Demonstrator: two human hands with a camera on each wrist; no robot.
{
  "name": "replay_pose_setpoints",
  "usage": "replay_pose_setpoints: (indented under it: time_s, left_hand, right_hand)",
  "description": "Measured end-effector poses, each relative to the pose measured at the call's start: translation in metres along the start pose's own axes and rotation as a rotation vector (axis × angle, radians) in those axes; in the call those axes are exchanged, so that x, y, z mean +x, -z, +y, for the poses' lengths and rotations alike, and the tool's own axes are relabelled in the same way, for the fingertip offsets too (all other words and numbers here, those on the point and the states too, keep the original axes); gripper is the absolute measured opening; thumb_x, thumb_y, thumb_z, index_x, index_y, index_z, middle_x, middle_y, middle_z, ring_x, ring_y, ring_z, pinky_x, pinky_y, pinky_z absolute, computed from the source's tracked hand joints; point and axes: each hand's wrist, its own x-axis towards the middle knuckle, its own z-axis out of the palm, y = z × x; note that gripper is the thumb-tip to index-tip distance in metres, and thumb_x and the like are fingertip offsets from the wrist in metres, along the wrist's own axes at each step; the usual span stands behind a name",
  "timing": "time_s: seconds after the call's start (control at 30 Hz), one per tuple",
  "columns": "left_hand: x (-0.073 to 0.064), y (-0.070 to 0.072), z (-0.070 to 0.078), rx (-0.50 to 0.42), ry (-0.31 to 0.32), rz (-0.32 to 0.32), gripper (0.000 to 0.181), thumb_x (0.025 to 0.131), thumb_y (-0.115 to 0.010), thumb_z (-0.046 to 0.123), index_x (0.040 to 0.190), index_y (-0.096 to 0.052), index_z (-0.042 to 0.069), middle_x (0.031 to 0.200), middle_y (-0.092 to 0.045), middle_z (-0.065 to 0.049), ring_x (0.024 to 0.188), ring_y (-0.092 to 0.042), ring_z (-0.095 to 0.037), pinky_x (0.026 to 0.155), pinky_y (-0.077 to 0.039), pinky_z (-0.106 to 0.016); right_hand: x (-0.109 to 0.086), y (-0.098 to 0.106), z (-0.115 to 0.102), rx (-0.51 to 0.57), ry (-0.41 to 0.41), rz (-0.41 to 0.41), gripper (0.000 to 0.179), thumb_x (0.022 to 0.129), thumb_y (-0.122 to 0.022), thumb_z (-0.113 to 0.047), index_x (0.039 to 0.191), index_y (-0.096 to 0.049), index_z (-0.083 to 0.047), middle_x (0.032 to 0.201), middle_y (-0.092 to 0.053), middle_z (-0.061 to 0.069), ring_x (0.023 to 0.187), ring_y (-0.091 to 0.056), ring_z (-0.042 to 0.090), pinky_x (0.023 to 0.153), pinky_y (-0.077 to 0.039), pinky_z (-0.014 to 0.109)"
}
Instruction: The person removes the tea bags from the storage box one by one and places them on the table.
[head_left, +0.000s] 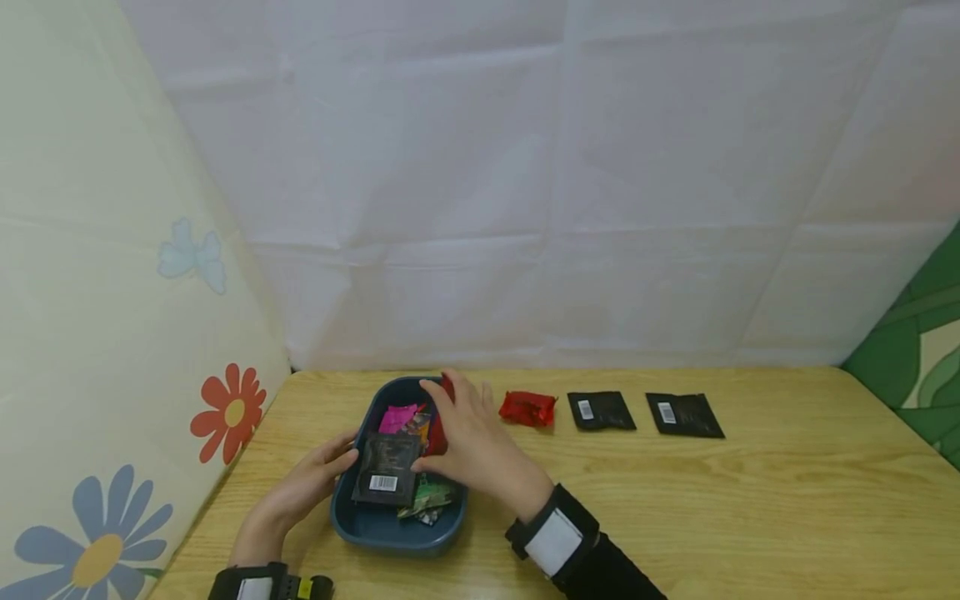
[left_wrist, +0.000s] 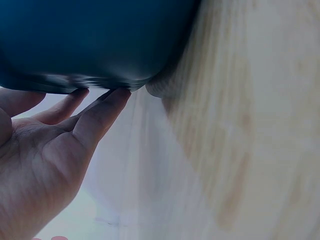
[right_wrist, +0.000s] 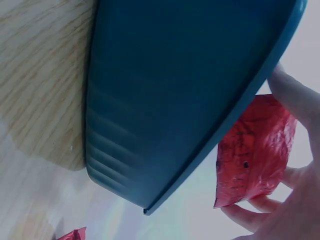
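A dark blue plastic bin [head_left: 397, 540] stands on the table at left of centre in the head view. Inside lie a black packet [head_left: 387, 471] with a barcode label, a pink packet [head_left: 397, 419] and a green packet [head_left: 430, 495]. With its fingertips, my left hand [head_left: 311, 482] touches the bin's outer left wall, its fingers fairly straight in the left wrist view. Over the bin's right rim, my right hand [head_left: 480, 442] holds a shiny red packet [right_wrist: 256, 150] between thumb and fingers. That hand hides part of the bin's contents in the head view.
To the right of the bin, a crinkled red packet [head_left: 528, 409] and two flat black packets, a nearer one [head_left: 602, 411] and a farther one [head_left: 684, 414], lie in a row on the wooden table [head_left: 675, 508]. A white sheet [head_left: 562, 183] hangs behind.
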Motion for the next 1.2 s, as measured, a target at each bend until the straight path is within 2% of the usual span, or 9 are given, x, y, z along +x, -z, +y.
replay_pose_setpoints:
  time_s: [0.27, 0.4, 0.6, 0.8, 1.0, 1.2]
  left_hand:
    - [0.001, 0.0, 0.0, -0.008, -0.006, 0.001, 0.061, 0.1, -0.041, 0.027, 0.148, -0.018, -0.001, 0.154, -0.019, -0.031, 0.136, -0.027, -0.04, 0.109, -0.028, -0.065]
    - [0.001, 0.0, 0.0, -0.006, -0.005, 0.004, 0.061, 0.1, -0.041, 0.028, 0.148, -0.018, -0.002, 0.154, -0.019, -0.031, 0.136, -0.027, -0.04, 0.11, -0.027, -0.065]
    - [0.0, 0.0, 0.001, -0.005, -0.008, 0.009, 0.061, 0.1, -0.041, 0.027, 0.148, -0.018, -0.002, 0.154, -0.019, -0.031, 0.136, -0.027, -0.04, 0.109, -0.027, -0.065]
    - [0.0, 0.0, 0.0, -0.005, -0.011, 0.009, 0.061, 0.1, -0.041, 0.027, 0.148, -0.018, -0.002, 0.154, -0.02, -0.032, 0.135, -0.028, -0.041, 0.109, -0.027, -0.066]
    - [0.0, 0.001, 0.0, 0.006, -0.013, -0.003, 0.062, 0.1, -0.041, 0.028, 0.148, -0.017, -0.002, 0.153, -0.019, -0.032, 0.136, -0.028, -0.041, 0.109, -0.028, -0.066]
    - [0.0, 0.0, -0.001, 0.008, -0.004, 0.004, 0.062, 0.099, -0.041, 0.028, 0.148, -0.018, -0.002, 0.154, -0.019, -0.031, 0.136, -0.028, -0.041, 0.109, -0.028, -0.065]
  right_hand:
    - [0.0, 0.005, -0.002, -0.038, 0.02, 0.037, 0.115, 0.064, -0.073, -0.06, 0.151, -0.014, -0.014, 0.154, -0.028, 0.011, 0.137, -0.029, 0.029, 0.112, -0.022, 0.064]
    - [-0.001, 0.007, -0.002, -0.058, 0.032, 0.04, 0.118, 0.064, -0.071, -0.062, 0.151, -0.012, -0.009, 0.154, -0.03, 0.011, 0.135, -0.029, 0.029, 0.114, -0.024, 0.058]
    - [-0.002, 0.011, -0.006, -0.097, 0.039, 0.023, 0.118, 0.066, -0.069, -0.064, 0.151, -0.013, -0.005, 0.154, -0.03, 0.012, 0.134, -0.027, 0.029, 0.115, -0.028, 0.05]
    - [-0.004, 0.012, -0.004, -0.104, 0.047, 0.033, 0.116, 0.064, -0.071, -0.062, 0.15, -0.017, -0.007, 0.152, -0.028, 0.013, 0.134, -0.026, 0.029, 0.113, -0.033, 0.049]
    - [-0.009, 0.013, 0.003, -0.125, 0.049, 0.042, 0.111, 0.065, -0.07, -0.063, 0.149, -0.023, -0.006, 0.152, -0.029, 0.013, 0.136, -0.025, 0.03, 0.114, -0.03, 0.051]
    - [-0.017, 0.017, 0.014, -0.179, 0.037, 0.017, 0.11, 0.067, -0.067, -0.065, 0.149, -0.024, -0.006, 0.154, -0.03, 0.011, 0.137, -0.025, 0.03, 0.115, -0.027, 0.052]
